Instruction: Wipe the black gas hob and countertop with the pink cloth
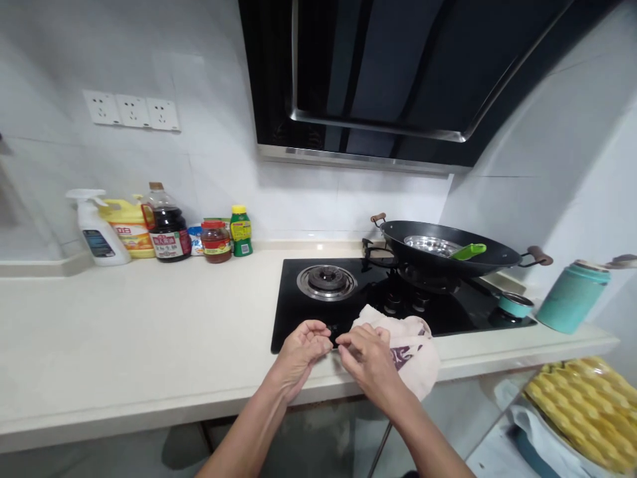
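Note:
My left hand (pixel 306 350) is over the front edge of the counter, its thumb and fingertips drawn together. Facing it, a short gap away, my right hand (pixel 365 355) has its fingers bent and closed toward the thumb. Whatever either hand pinches, if anything, is too small to see. A pale pink cloth (pixel 421 375) with a dark purple print lies behind and beside my right hand, over the front of the black gas stove (pixel 298 325) and hanging past the counter edge. Whether the right hand touches the cloth, I cannot tell.
A black wok (pixel 502 255) with a metal strainer (pixel 432 245) and its green handle (pixel 469 251) stands on the right burner. A teal flask (pixel 572 299) is at the right. Several bottles, including soy sauce (pixel 168 232), line the wall. Yellow egg trays (pixel 587 411) sit lower right.

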Available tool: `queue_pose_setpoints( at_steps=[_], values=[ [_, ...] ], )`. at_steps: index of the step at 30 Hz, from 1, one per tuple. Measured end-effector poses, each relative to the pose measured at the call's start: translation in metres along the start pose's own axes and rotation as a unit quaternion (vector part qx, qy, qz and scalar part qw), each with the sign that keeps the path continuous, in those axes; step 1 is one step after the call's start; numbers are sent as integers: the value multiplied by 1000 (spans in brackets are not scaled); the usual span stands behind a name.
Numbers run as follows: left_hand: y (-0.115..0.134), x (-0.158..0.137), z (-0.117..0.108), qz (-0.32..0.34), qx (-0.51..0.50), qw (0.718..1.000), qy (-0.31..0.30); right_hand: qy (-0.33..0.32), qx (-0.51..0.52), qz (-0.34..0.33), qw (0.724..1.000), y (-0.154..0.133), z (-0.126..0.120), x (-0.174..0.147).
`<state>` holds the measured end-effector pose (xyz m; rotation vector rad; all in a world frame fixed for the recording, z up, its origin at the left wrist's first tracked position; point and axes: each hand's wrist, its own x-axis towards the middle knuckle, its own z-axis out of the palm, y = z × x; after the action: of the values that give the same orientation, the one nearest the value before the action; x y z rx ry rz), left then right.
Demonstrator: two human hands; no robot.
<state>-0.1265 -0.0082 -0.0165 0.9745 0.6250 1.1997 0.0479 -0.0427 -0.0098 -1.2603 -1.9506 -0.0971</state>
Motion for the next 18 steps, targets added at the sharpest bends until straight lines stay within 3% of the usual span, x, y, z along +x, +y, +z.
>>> queue_pose_setpoints(
  at_steps=[10,18],
  values=[
    [-12,-1,4,56,140,988,-17,-36,-35,9,999,-4,6,1],
    [-19,-2,3,112,227,967,-17,-56,-168,-61,982,-3,15,6]
  ],
)
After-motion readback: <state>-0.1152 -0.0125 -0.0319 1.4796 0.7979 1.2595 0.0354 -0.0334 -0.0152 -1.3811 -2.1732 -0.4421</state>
